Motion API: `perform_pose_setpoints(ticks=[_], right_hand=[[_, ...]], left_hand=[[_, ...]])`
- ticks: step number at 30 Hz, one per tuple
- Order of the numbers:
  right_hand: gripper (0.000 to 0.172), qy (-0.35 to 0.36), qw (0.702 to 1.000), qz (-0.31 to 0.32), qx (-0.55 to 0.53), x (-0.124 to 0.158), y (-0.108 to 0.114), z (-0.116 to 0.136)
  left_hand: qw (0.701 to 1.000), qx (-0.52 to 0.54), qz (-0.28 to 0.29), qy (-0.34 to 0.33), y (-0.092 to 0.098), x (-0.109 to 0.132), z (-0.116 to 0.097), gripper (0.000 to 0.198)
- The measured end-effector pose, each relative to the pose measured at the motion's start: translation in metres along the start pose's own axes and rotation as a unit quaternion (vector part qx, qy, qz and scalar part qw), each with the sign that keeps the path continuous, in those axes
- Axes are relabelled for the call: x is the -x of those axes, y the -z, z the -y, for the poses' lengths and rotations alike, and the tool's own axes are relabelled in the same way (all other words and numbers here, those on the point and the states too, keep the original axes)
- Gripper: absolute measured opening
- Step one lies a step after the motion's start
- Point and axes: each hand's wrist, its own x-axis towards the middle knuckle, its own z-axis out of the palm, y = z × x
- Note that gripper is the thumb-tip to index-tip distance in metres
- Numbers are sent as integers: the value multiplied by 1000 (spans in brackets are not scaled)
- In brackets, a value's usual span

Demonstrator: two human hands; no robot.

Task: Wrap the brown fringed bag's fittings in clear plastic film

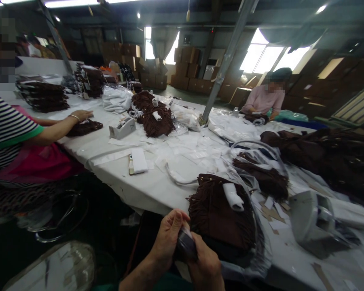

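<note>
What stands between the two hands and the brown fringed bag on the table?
Nothing visible. The left hand and right hand together hold a small dark object just before the bag, which lies at the near edge of the table with a white roll on it.

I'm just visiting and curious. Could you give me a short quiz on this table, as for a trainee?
1. True or false: the left hand and right hand both grip one small dark item.
2. What lies on the brown fringed bag nearest them? A) white roll B) scissors C) cup
3. Fill in: the co-worker with a bracelet wears a ___ shirt.
Key: 1 true; 2 A; 3 striped.
</note>
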Motion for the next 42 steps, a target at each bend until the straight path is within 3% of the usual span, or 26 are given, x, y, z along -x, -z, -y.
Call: perform_pose_setpoints(ticks=[3,4,6,8,10,12,14,17,21,25,31,36,40,42], right_hand=[[34,44,998,46,13,-9,12,-3],[31,55,996,70,14,-13,17,-2],[27,57,991,118,15,-20,25,0],[26,33,987,154,21,-26,32,6],[25,-4,985,168,37,-33,37,15],[22,-39,982,179,45,-40,43,26],[22,-77,980,180,49,-47,52,38],[21,-106,980,166,26,-56,68,53],[15,-114,976,183,-45,-55,82,63],[14,-141,973,175,-57,-43,80,59],[14,-158,969,181,-61,-35,77,50],[10,-188,963,185,-60,-38,78,49],[26,-190,962,181,-78,-40,75,47],[22,-168,970,163,-59,-38,73,44]], left_hand=[[991,-108,65,-47,4,1,-17,57],[975,-189,92,-76,6,3,-23,57],[912,-364,138,-127,8,6,-33,50],[857,-467,155,-152,7,9,-37,39],[847,-485,151,-158,5,11,-36,35],[857,-467,139,-169,2,12,-35,37],[885,-417,123,-166,-3,13,-35,40],[940,-299,111,-118,-11,14,-42,38],[978,-182,89,-54,-17,16,-51,37],[984,-139,105,-29,-16,14,-48,41],[959,-174,224,3,-8,10,-43,55],[972,-205,107,-31,-7,11,-30,45],[995,-77,63,1,-21,12,-22,41],[998,-9,59,9,-29,11,-24,41]])
